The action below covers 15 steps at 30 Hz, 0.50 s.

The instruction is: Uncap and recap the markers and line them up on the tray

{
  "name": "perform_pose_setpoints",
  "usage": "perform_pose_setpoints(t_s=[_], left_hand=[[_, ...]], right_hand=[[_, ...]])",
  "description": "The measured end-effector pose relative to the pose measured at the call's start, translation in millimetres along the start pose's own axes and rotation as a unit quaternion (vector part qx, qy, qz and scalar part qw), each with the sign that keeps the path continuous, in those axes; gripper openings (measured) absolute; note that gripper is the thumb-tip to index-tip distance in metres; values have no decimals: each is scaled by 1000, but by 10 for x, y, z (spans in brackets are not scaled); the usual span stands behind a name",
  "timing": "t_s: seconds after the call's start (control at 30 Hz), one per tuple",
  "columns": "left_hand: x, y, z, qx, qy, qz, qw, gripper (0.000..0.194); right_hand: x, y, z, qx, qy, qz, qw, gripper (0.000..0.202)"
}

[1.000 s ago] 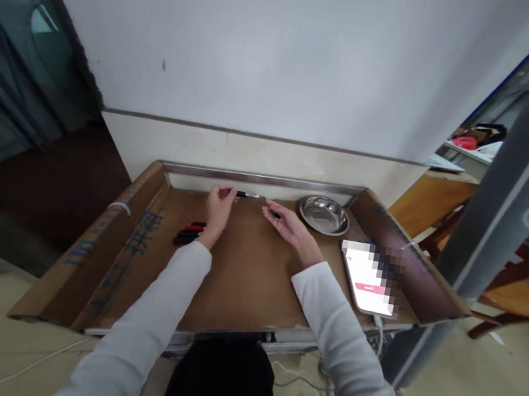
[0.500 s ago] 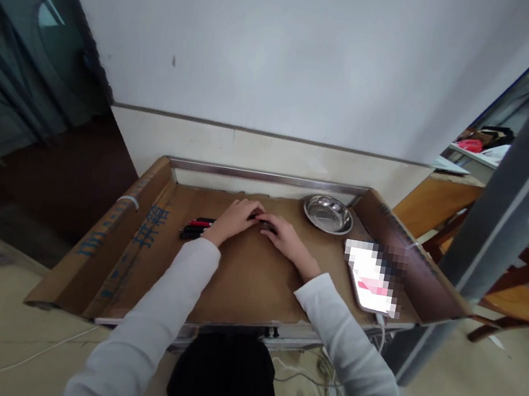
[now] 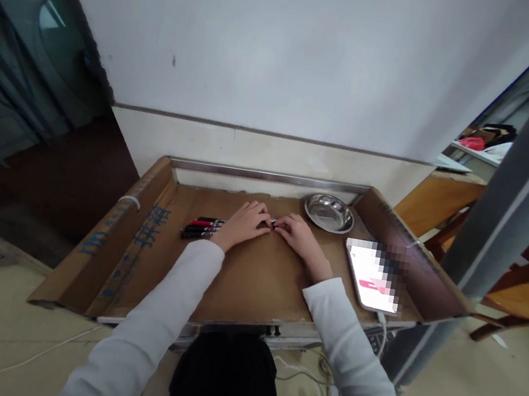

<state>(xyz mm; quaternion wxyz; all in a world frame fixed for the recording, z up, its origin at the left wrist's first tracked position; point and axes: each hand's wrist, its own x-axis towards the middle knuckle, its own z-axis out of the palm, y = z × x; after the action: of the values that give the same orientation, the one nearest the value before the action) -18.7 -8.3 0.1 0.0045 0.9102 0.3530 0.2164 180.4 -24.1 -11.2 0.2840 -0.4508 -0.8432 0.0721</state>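
My left hand (image 3: 249, 222) is closed in a pinch at the middle of the cardboard surface, fingers curled toward the right. Facing it, my right hand (image 3: 299, 235) pinches from the other side. Between the fingertips shows a short dark piece of what looks like a pen (image 3: 273, 224); the fingers hide most of it. Just left of my left wrist lie several pens (image 3: 197, 229), black and red, side by side and partly covered by that hand.
A round steel dish (image 3: 329, 214) stands at the back right. Nearer on the right lies a phone (image 3: 367, 276) with a lit screen and a white cable (image 3: 381, 329). Folded cardboard walls (image 3: 99, 245) border the sides, and a whiteboard (image 3: 288, 53) rises behind.
Both hands have shifted slightly to the right, with the fingertips still close together around the dark piece. More of the pens on the left now shows.
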Motion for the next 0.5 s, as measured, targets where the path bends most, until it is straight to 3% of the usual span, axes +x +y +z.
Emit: perform_pose_setpoints(t_s=[0.3, 0.5], left_hand=[[-37, -99, -38, 14, 28, -69, 997, 14], [-49, -41, -98, 10, 35, -94, 995, 17]], right_hand=[[91, -36, 100, -111, 35, 44, 992, 12], [85, -88, 92, -110, 56, 53, 991, 12]])
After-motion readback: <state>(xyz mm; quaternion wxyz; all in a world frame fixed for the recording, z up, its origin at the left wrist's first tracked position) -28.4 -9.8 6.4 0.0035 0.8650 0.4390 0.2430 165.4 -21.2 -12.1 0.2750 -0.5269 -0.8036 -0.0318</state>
